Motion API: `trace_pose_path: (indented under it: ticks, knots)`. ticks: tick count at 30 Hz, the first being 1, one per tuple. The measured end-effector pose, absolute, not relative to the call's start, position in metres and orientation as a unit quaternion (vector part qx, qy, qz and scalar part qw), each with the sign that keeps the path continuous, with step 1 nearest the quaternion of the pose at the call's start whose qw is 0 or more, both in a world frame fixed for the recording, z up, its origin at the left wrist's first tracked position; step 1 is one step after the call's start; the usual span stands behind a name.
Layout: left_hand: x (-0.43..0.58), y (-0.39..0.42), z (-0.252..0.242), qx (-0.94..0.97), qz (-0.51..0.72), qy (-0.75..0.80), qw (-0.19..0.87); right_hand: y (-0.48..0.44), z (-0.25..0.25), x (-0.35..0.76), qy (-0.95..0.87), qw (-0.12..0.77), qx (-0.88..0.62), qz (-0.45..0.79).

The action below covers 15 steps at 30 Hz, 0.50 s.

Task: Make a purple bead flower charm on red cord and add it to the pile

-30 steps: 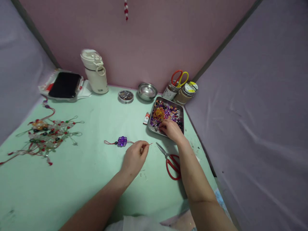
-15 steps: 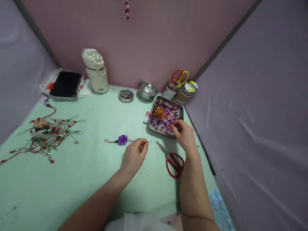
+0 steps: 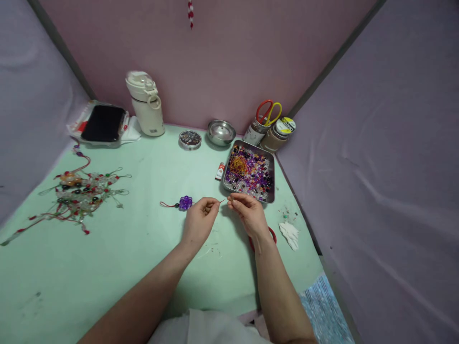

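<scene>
Our left hand (image 3: 201, 219) is closed in a narrow pinch. Its thumb and forefinger hold a thin red cord (image 3: 195, 203) just short of the free end, which pokes out toward three o'clock. Our right hand (image 3: 248, 213) meets it from that side, thumb and forefinger pressed together just beside the cord's tip. Whatever sits between them is too small for us to tell. The two hands are nearly touching, low over the pale green tabletop (image 3: 143, 258).

At nine o'clock of the left hand the cord runs through a cluster of purple faceted beads (image 3: 185, 202), which lies flat on the tabletop with a red loop beyond it.

Near the right hand, at its twelve o'clock, we see a rectangular steel tray (image 3: 273, 177) filled with mixed purple, black and clear beads and a tangle of orange thread. A small red-and-white tube (image 3: 219, 171) lies just beside the tray's nine o'clock edge. Under the right wrist a pair of red-handled scissors (image 3: 273, 234) shows, mostly hidden, and a crumpled white scrap (image 3: 289, 235) lies at its three o'clock.

Along the far edge we find a small round steel bowl (image 3: 221, 132) and a flat round tin (image 3: 190, 139) at twelve o'clock, and two brown jars (image 3: 268, 138) at one. A cream insulated flask (image 3: 145, 102) stands at eleven and a flat black case (image 3: 103, 123) lies at ten. A heap of beaded cords (image 3: 79, 193) lies at nine.
</scene>
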<state>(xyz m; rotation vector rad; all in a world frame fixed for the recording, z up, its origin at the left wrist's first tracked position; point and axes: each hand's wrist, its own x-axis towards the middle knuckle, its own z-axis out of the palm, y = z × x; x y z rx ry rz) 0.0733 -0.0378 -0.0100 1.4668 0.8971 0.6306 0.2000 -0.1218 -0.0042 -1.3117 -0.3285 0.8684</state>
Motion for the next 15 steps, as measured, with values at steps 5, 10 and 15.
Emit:
trace_pose_path:
  ticks: [5, 10, 15]
  knots:
    - [0.0740, -0.0386, -0.0095, 0.644, 0.267, 0.390, 0.602, -0.1205, -0.0077, 0.1987, -0.144, 0.696, -0.578, 0.401]
    - [0.0743, -0.0385, -0.0088, 0.653, 0.259, 0.392, 0.594, -0.1205, -0.0103, 0.1978, -0.148, 0.690, -0.572, 0.418]
    - [0.0744, -0.0389, -0.0090, 0.658, 0.253, 0.397, 0.587, -0.1200, -0.0109, 0.1970, -0.154, 0.688, -0.573, 0.417]
